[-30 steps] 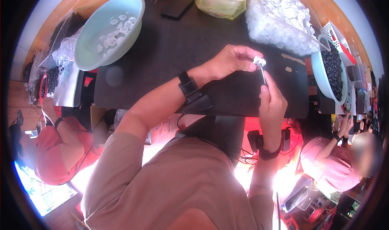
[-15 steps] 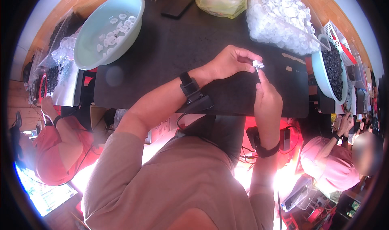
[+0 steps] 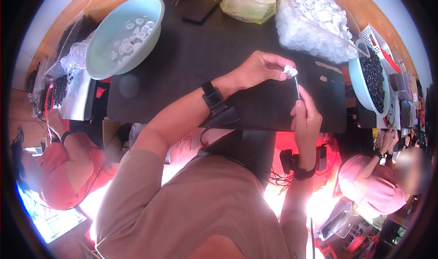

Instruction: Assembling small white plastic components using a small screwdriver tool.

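My left hand (image 3: 259, 72) is closed in a pinch on a small white plastic part (image 3: 289, 70) above the dark table mat. Between the fingers of my right hand (image 3: 308, 115) is a thin, straight metal tool (image 3: 297, 86); its handle is hidden in the hand. The tool's upper end reaches the lower right side of the white part, and whether it touches cannot be made out. Off to the right stands a large clear bin (image 3: 315, 54) filled with similar white plastic pieces (image 3: 315, 12).
On the dark mat (image 3: 191, 67), a pale blue basin (image 3: 93, 63) at the far left holds several white pieces. A yellow plastic bag (image 3: 248, 6) and a dark flat object (image 3: 200, 12) lie at the back. A basin of black rings (image 3: 375, 81) stands right. People sit on both sides.
My right hand has drawn down and slightly right, away from the white part, so more of the metal tool shows. The white part has tilted a little in my left hand.
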